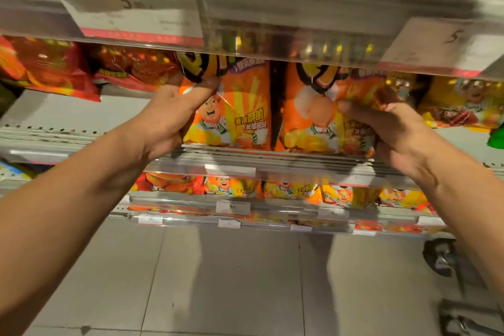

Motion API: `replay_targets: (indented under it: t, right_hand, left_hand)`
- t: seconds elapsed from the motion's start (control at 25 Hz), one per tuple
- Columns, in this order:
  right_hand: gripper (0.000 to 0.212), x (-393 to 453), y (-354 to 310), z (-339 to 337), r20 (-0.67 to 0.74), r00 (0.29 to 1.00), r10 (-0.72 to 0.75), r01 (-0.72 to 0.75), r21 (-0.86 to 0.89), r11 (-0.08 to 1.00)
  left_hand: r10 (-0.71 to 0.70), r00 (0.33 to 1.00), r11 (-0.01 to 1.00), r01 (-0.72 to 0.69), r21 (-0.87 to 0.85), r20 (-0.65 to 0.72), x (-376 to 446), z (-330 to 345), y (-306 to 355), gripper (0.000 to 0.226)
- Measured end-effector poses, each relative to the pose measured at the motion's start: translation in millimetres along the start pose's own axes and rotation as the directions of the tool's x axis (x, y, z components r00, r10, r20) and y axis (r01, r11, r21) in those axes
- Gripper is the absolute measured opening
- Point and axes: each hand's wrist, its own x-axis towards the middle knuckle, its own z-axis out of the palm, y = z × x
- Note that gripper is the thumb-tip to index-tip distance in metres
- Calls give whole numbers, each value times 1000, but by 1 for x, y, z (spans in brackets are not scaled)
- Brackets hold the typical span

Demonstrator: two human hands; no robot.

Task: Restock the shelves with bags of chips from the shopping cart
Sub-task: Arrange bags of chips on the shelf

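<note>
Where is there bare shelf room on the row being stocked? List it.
Bare shelf shows left of the left hand, below the red bags. A dark gap separates the two orange bags being held. Right of the right hand, yellow bags crowd the shelf.

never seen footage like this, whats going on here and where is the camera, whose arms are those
There is no machine here. One camera sits on a person's head and looks forward and down, so the two bare arms are that person's own. They stand at a shop shelf stocked with snack bags. The left hand grips one orange chip bag by its left edge, and the right hand grips a second orange bag beside it. Both bags stand upright on the shelf. Red bags sit to the left, yellow bags to the right, and price tags hang above.
</note>
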Motion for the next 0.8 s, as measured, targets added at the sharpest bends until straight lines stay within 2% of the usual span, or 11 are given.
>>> replay_targets:
  t: [0.12,0.24,0.32,0.4,0.52,0.64,0.72,0.76,0.8]
  right_hand:
    - [60,0,9,-6,62,997,50,-49,-24,999]
    - [61,2,10,-8,55,998,43,-41,-23,999]
    - [62,2,8,-6,61,998,28,-25,-40,999]
    - [56,-1,10,0,44,999,3,2,-94,996]
    - [45,-8,15,13,-73,987,-145,128,-203,971]
    - [34,-18,14,21,-101,950,-295,270,-206,941]
    - [37,-27,16,20,-143,898,-415,351,-335,874]
    - [39,-30,20,19,-172,849,-500,375,-470,799]
    - [42,-36,25,19,-179,789,-587,378,-612,694]
  left_hand:
    - [-87,996,994,87,63,-2,4,-7,4,35]
    - [-66,997,996,63,58,40,6,-5,6,60]
    - [-29,999,999,27,39,46,6,-2,2,57]
    - [64,998,988,-61,145,-15,6,3,-5,52]
    - [219,954,906,-122,405,-203,5,15,-8,46]
    - [283,933,850,-136,508,-224,1,13,-14,68]
    - [446,866,731,-208,650,-225,-16,13,-14,78]
    - [572,798,603,-251,757,-191,-29,14,-15,75]
    - [678,728,448,-300,842,-101,-43,16,-17,69]
